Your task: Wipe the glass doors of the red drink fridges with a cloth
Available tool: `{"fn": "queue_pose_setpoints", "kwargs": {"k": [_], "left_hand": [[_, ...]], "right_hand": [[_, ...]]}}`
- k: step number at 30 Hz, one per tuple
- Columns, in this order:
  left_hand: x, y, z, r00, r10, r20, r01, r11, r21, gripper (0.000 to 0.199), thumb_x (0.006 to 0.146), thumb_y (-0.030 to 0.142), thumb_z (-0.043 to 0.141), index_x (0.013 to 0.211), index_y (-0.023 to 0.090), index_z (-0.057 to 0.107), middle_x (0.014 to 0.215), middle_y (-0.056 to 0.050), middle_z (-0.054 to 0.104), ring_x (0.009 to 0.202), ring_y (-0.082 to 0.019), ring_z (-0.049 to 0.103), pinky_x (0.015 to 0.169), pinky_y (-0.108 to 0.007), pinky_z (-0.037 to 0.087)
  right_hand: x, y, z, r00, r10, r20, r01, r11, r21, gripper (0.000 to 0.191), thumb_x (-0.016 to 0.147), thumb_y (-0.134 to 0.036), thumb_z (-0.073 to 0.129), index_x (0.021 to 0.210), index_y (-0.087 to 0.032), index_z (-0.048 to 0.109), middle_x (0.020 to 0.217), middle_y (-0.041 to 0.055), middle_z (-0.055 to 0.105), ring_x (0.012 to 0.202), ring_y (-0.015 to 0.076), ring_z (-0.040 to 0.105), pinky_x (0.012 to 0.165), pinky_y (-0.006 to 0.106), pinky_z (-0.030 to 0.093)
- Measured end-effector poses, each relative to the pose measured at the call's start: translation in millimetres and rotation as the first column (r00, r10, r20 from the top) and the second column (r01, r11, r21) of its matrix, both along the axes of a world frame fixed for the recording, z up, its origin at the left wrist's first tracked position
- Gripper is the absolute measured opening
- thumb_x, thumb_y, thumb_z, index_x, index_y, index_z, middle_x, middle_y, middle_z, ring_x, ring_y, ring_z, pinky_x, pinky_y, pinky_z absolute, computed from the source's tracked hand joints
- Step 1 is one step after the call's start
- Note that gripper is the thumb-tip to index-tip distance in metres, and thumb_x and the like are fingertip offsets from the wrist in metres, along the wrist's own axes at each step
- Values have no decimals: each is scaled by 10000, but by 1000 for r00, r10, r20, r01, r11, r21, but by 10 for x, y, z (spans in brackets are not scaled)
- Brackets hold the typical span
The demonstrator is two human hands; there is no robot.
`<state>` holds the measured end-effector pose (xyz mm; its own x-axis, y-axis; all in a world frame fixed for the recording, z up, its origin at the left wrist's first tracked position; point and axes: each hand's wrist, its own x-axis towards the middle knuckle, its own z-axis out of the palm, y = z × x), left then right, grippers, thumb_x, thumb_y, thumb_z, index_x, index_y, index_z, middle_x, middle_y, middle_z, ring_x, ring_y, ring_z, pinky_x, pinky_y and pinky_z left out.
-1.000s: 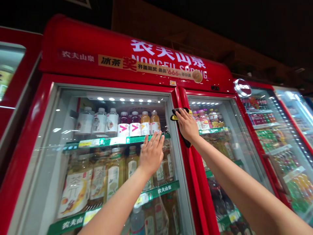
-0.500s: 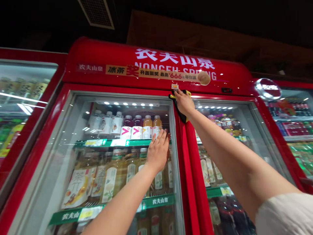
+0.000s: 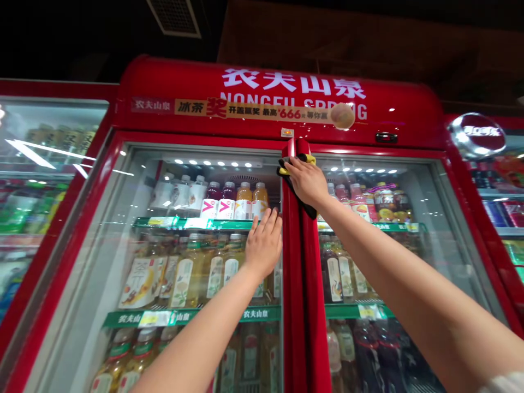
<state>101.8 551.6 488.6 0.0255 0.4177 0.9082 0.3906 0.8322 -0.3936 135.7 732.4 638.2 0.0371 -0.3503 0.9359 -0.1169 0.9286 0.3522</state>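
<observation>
My right hand (image 3: pixel 306 181) presses a black and yellow cloth (image 3: pixel 310 159) against the red door frames (image 3: pixel 290 229), near their top where the two doors meet. Part of the cloth hangs down below the palm. On the left glass door (image 3: pixel 164 180) lies my left hand (image 3: pixel 265 240), flat with its fingers stretched out and nothing in it. Behind that glass stand juice bottles (image 3: pixel 227 201) on the upper shelf and tea bottles (image 3: pixel 188 273) on the one below. All of this belongs to a tall red drinks fridge (image 3: pixel 262 131).
A promotional strip (image 3: pixel 254 111) runs across the fridge's header, above a small switch (image 3: pixel 287 132). Another fridge (image 3: pixel 53 147) stands at the left, and one with a round sign (image 3: pixel 478 136) at the right. An air vent (image 3: pixel 174 16) is overhead.
My right hand has slid the cloth down from just under the switch along the door frames. The left hand remains on the glass. The view has shifted slightly.
</observation>
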Motion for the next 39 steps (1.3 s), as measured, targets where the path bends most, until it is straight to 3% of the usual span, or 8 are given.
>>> {"fn": "queue_pose_setpoints", "kwargs": {"k": [6, 12, 21, 26, 29, 33, 36, 39], "left_hand": [[125, 149, -111, 999, -12, 42, 13, 1000, -22, 484, 1027, 264, 385, 1454, 89, 530, 1587, -137, 479, 1542, -252, 330, 1289, -494, 255], [154, 166, -336, 995, -11, 99, 14, 999, -29, 515, 1028, 330, 403, 1455, 67, 523, 1598, -168, 452, 1540, -264, 334, 1279, -501, 270], [204, 113, -870, 977, -32, 210, 42, 998, -43, 488, 984, 290, 495, 1429, 96, 546, 1526, -168, 548, 1494, -280, 418, 1291, -498, 255], [279, 43, -1212, 965, -77, 250, 91, 995, -42, 487, 968, 261, 531, 1419, 77, 535, 1481, -195, 584, 1547, -286, 315, 1279, -537, 265], [302, -4, -1378, 960, -95, 263, 111, 993, -43, 571, 957, 252, 554, 1493, 89, 447, 1585, -211, 456, 1556, -288, 281, 1259, -558, 291], [320, -33, -1480, 964, -83, 252, 89, 996, -12, 853, 927, 269, 612, 1624, 85, 156, 1677, -223, 218, 1574, -285, 190, 1269, -533, 265], [342, -42, -1493, 967, -63, 246, 80, 995, -63, 980, 906, 270, 649, 1639, 94, 24, 1686, -214, 168, 1580, -276, 137, 1287, -514, 219], [358, -48, -1515, 964, -60, 258, 106, 980, -166, 965, 907, 226, 621, 1641, 106, 7, 1692, -186, 173, 1583, -253, 117, 1295, -497, 205]], "right_hand": [[77, 84, -369, 997, 39, 62, -41, 998, 42, 441, 1004, -197, 456, 1416, -224, 611, 1558, 62, 518, 1418, 260, 510, 1177, 478, 380], [107, 132, -831, 991, 71, 116, -74, 997, 24, 427, 1029, -237, 463, 1422, -331, 600, 1558, 0, 513, 1427, 254, 501, 1247, 589, 233], [191, 78, -1650, 977, 77, 201, -78, 997, -5, 413, 1048, -259, 460, 1430, -334, 597, 1565, -6, 501, 1438, 226, 491, 1253, 515, 277], [215, 8, -2201, 972, 85, 217, -70, 994, -80, 390, 1059, -261, 448, 1403, -330, 619, 1550, -8, 517, 1445, 204, 484, 1262, 496, 265], [236, -42, -2477, 968, 108, 225, -79, 988, -134, 389, 1056, -250, 456, 1400, -327, 621, 1540, 3, 529, 1455, 205, 472, 1258, 508, 273], [257, -101, -2758, 960, 136, 244, -93, 979, -179, 404, 1041, -222, 478, 1398, -343, 623, 1519, 22, 554, 1445, 218, 487, 1243, 539, 299], [268, -123, -2930, 956, 158, 247, -109, 973, -201, 410, 1030, -214, 491, 1388, -355, 632, 1501, 31, 574, 1429, 226, 507, 1223, 550, 336], [267, -113, -3093, 945, 208, 253, -156, 965, -212, 438, 1021, -195, 485, 1403, -359, 619, 1478, 39, 598, 1408, 219, 532, 1218, 544, 354]]}}
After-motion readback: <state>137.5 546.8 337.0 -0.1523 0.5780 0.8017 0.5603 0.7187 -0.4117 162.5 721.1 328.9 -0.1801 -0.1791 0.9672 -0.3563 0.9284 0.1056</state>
